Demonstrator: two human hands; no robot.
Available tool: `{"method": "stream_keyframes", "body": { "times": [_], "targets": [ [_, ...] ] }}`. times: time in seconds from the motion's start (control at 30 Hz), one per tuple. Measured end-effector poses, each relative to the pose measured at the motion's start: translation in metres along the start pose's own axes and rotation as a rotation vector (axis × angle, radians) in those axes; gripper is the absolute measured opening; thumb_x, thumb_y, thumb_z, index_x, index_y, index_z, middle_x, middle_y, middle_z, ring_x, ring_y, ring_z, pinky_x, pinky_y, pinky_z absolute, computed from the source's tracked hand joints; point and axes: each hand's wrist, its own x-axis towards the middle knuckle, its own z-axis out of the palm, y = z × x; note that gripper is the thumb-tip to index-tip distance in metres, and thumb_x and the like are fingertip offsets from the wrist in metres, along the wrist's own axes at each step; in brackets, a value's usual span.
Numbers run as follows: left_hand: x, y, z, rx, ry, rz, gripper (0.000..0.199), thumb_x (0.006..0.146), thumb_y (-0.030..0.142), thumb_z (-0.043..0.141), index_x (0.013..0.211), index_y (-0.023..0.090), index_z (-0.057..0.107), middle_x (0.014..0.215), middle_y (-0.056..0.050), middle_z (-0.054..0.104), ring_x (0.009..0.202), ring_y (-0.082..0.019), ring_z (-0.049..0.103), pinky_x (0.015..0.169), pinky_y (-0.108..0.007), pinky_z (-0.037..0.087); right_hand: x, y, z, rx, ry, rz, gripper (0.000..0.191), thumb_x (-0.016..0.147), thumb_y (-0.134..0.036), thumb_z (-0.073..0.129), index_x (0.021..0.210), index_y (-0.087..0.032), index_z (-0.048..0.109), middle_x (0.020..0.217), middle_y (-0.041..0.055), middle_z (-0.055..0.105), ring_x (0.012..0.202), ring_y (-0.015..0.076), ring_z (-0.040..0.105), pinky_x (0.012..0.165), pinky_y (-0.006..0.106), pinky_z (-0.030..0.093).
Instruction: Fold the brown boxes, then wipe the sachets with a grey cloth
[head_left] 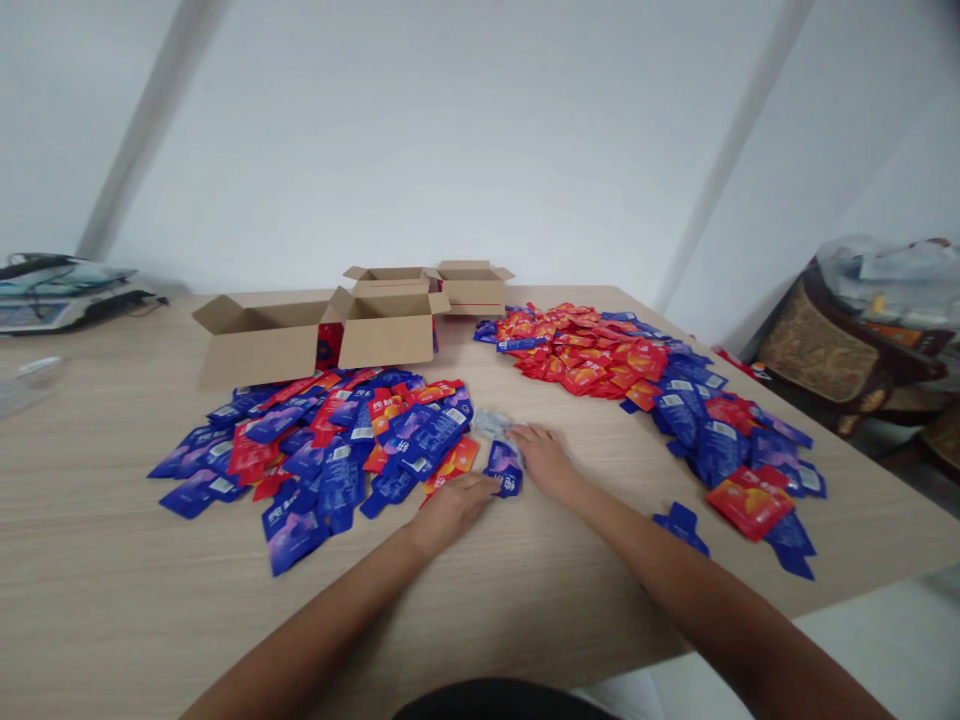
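- Blue packet (504,469) lies on the counter (555,600), between the hands.
- Left hand (457,508): fingers bent, close together, at its near-left edge; grip, cannot tell.
- Right hand (546,458): fingers partly curled, just right of it, by clear plastic (491,423); grip, cannot tell.
- Mixed red and blue packets (341,485), left; larger pile (585,350), right.
- Four open boxes (386,330) behind.

Passage is left along the bare middle of the bench (570,570); it is flanked by packet piles (330,440) and blocked behind by open boxes (386,325).
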Motion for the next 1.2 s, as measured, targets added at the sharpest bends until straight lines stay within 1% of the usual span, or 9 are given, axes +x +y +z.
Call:
{"method": "stream_keyframes", "body": {
  "times": [0.13, 0.3, 0.5, 0.6, 0.7, 0.8, 0.93, 1.07, 1.2],
  "targets": [
    [-0.008, 0.003, -0.011, -0.063, 0.075, -0.033, 0.031, 0.092, 0.028, 0.041, 0.112, 0.022, 0.064, 0.111, -0.009, 0.066, 0.108, -0.020, 0.057, 0.096, -0.035, 0.043, 0.014, 0.048, -0.010, -0.116, -0.009, 0.121, 0.055, 0.084, -0.005, 0.033, 0.134, -0.024, 0.046, 0.140, 0.0055, 0.045, 0.123, 0.0240, 0.039, 0.098, 0.041, 0.033],
    [-0.013, 0.004, -0.049, 0.034, 0.373, -0.054, 0.033, 0.094, 0.027, 0.037, 0.116, 0.022, 0.061, 0.118, -0.007, 0.062, 0.113, -0.019, 0.054, 0.101, -0.036, 0.040, -0.001, 0.085, -0.037, -0.169, 0.024, 0.291, 0.051, 0.086, -0.017, 0.040, 0.137, -0.025, 0.041, 0.142, 0.0064, 0.041, 0.125, 0.0274, 0.037, 0.096, 0.045, 0.035],
    [-0.034, -0.024, -0.081, 0.271, 0.506, -0.081, 0.037, 0.089, 0.019, 0.037, 0.121, 0.022, 0.056, 0.126, -0.006, 0.056, 0.118, -0.021, 0.050, 0.103, -0.042, 0.039, -0.117, 0.121, -0.061, -0.213, 0.157, 0.394, 0.050, 0.088, -0.041, 0.041, 0.132, -0.019, 0.045, 0.125, 0.0176, 0.053, 0.116, 0.0328, 0.047, 0.093, 0.049, 0.038],
    [-0.041, -0.035, -0.082, 0.480, 0.572, -0.170, 0.049, 0.080, 0.008, 0.039, 0.127, 0.018, 0.049, 0.132, -0.010, 0.049, 0.125, -0.026, 0.042, 0.105, -0.049, 0.034, -0.185, 0.122, -0.036, -0.180, 0.155, 0.312, 0.050, 0.084, -0.045, 0.046, 0.127, -0.021, 0.052, 0.125, 0.0169, 0.054, 0.117, 0.0335, 0.047, 0.097, 0.051, 0.036],
    [-0.031, -0.027, -0.069, 0.597, 0.631, -0.215, 0.055, 0.077, 0.006, 0.042, 0.131, 0.016, 0.043, 0.136, -0.014, 0.042, 0.129, -0.031, 0.033, 0.105, -0.055, 0.029, -0.209, 0.091, 0.000, -0.092, 0.196, 0.275, 0.047, 0.082, -0.044, 0.048, 0.126, -0.029, 0.053, 0.131, 0.0119, 0.050, 0.124, 0.0319, 0.041, 0.098, 0.049, 0.037],
    [-0.010, -0.001, -0.037, 0.473, 0.483, -0.093, 0.051, 0.082, 0.009, 0.040, 0.132, 0.020, 0.040, 0.136, -0.011, 0.042, 0.128, -0.027, 0.035, 0.105, -0.053, 0.030, -0.179, 0.039, 0.019, -0.018, 0.246, 0.291, 0.043, 0.087, -0.039, 0.041, 0.127, -0.027, 0.051, 0.136, 0.0105, 0.045, 0.129, 0.0297, 0.036, 0.099, 0.049, 0.037],
    [0.006, 0.038, 0.015, 0.244, 0.184, -0.078, 0.045, 0.090, 0.023, 0.041, 0.135, 0.022, 0.038, 0.134, -0.011, 0.046, 0.125, -0.023, 0.041, 0.104, -0.044, 0.036, -0.099, -0.004, 0.003, 0.068, 0.331, 0.315, 0.043, 0.091, -0.035, 0.034, 0.132, -0.026, 0.045, 0.135, 0.0110, 0.044, 0.126, 0.0278, 0.037, 0.099, 0.050, 0.035],
    [0.000, 0.056, 0.045, 0.259, 0.018, -0.193, 0.057, 0.086, 0.043, 0.052, 0.135, 0.015, 0.041, 0.136, -0.016, 0.045, 0.126, -0.030, 0.041, 0.105, -0.047, 0.035, -0.043, 0.022, -0.025, 0.003, 0.406, 0.333, 0.047, 0.088, -0.035, 0.042, 0.134, -0.027, 0.043, 0.143, 0.0087, 0.036, 0.130, 0.0310, 0.029, 0.102, 0.053, 0.028],
    [0.001, 0.039, 0.043, 0.398, -0.021, -0.137, 0.059, 0.080, 0.034, 0.062, 0.134, 0.018, 0.044, 0.144, -0.013, 0.037, 0.132, -0.034, 0.032, 0.108, -0.052, 0.028, -0.020, 0.082, -0.028, 0.014, 0.247, 0.392, 0.045, 0.084, -0.026, 0.047, 0.129, -0.024, 0.051, 0.142, 0.0080, 0.039, 0.128, 0.0305, 0.032, 0.100, 0.051, 0.030]
  ]
}}
